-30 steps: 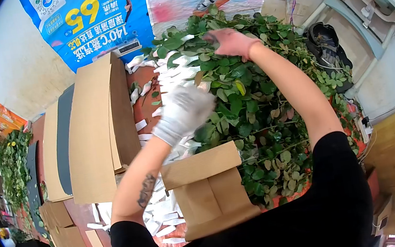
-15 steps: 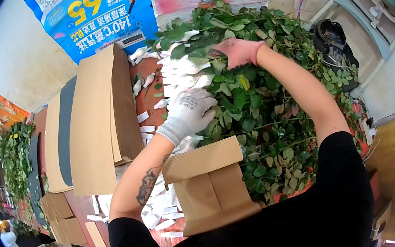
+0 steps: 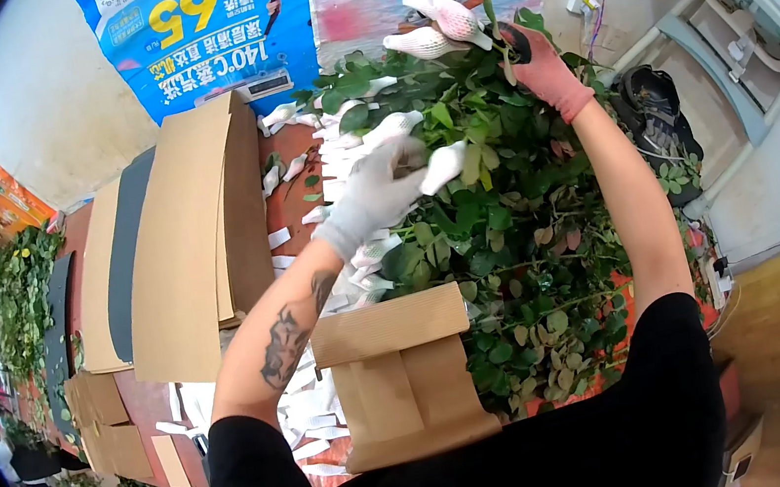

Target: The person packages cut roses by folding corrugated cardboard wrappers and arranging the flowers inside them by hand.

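My right hand (image 3: 541, 73), in a pink glove with dark fingers, is closed round the stems of a few roses. Their net-sleeved buds (image 3: 448, 18) point to the left, raised above the leaves. My left hand (image 3: 375, 191), in a pale grey glove and slightly blurred, has its fingers closed at the end of another white-sleeved rose bud (image 3: 444, 168). Below and between the hands lies a thick heap of leafy rose stems (image 3: 512, 256). More white-sleeved buds (image 3: 389, 131) line its left side, partly behind my left hand.
A folded brown cardboard piece (image 3: 404, 381) lies near my body. Tall cardboard sheets (image 3: 177, 253) stand at the left. Loose white net sleeves (image 3: 315, 418) are scattered on the red table (image 3: 285, 173). Black shoes (image 3: 658, 106) and a pale rack (image 3: 680, 33) are at the right.
My right hand has moved up and right, lifting sleeved roses out of the heap. My left hand has shifted slightly and now has a sleeved rose bud at its fingers.
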### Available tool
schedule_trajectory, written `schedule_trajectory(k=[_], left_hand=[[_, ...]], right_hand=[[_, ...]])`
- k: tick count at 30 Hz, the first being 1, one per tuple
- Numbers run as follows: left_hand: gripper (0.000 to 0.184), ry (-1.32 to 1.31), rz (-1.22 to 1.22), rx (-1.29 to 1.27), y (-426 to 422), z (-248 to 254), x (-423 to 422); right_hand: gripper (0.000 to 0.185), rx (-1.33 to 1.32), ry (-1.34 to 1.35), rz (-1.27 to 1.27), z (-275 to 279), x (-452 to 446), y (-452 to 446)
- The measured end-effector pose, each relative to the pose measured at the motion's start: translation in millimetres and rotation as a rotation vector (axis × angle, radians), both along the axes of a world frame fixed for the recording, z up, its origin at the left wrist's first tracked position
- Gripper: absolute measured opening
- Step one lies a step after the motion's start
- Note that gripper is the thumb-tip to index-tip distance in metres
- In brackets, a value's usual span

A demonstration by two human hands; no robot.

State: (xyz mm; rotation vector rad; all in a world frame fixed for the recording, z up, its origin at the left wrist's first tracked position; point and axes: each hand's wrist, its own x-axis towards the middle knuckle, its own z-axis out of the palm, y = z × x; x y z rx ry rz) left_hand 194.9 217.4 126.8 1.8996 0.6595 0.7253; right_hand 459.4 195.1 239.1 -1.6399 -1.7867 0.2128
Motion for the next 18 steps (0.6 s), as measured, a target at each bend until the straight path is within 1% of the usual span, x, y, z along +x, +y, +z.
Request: schedule_trajectory(k=[1, 2, 3, 4, 5, 7, 8, 9, 11, 12, 13, 15, 16, 17, 18], left_hand=[[0.056, -0.124, -0.049, -0.04, 11, -9, 11], [0.075, -0.095, -0.134, -0.24, 8, 5, 15], [0.076, -0.014, -0.207, -0.475, 3, 19, 15], [0.073, -0.087, -0.268, -0.706, 1, 15, 19], [0.07, -0.16, -0.329, -0.938, -4, 14, 22], [0.064, -0.389, -0.502, -1.381, -19, 15, 22], [0.059, -0.463, -0.602, -1.468, -24, 16, 23], [0.059, -0.46, -0.603, -1.47, -23, 14, 27], [0.05, -0.735, -0.549, -1.473, -23, 15, 36], [0.042, -0.765, -0.25, -1.378, -22, 16, 37], [0.036, -0.814, -0.38, -1.473, -1, -2, 40], [0.032, -0.802, -0.51, -1.528, 8, 6, 31], [0.031, -0.776, -0.517, -1.434, 6, 9, 29], [0.031, -0.775, -0.517, -1.432, 4, 12, 27], [0.032, -0.767, -0.483, -1.312, 2, 14, 25]], right_hand=[[0.06, -0.006, 0.002, -0.003, 1, -3, -3], [0.061, 0.0, 0.032, 0.048, 0, -7, -7], [0.061, 0.01, 0.062, 0.1, 0, -8, -10], [0.062, -0.008, 0.003, 0.026, -4, -6, -10], [0.062, -0.006, 0.003, 0.025, -11, -1, -7], [0.062, 0.057, 0.039, 0.068, -20, 5, -3], [0.062, -0.002, 0.079, 0.044, -14, -2, -13], [0.062, -0.003, 0.081, 0.041, -19, 1, -14], [0.06, 0.066, 0.173, 0.128, -28, 4, -14], [0.061, -0.008, 0.112, 0.107, -28, 7, -14], [0.061, -0.007, 0.111, 0.11, -32, 8, -14], [0.06, 0.002, 0.183, 0.174, -43, 13, -15], [0.059, -0.055, 0.116, 0.142, -34, 6, -21], [0.059, -0.053, 0.117, 0.143, -36, 7, -20], [0.059, -0.027, 0.097, 0.253, -42, 10, -18]])
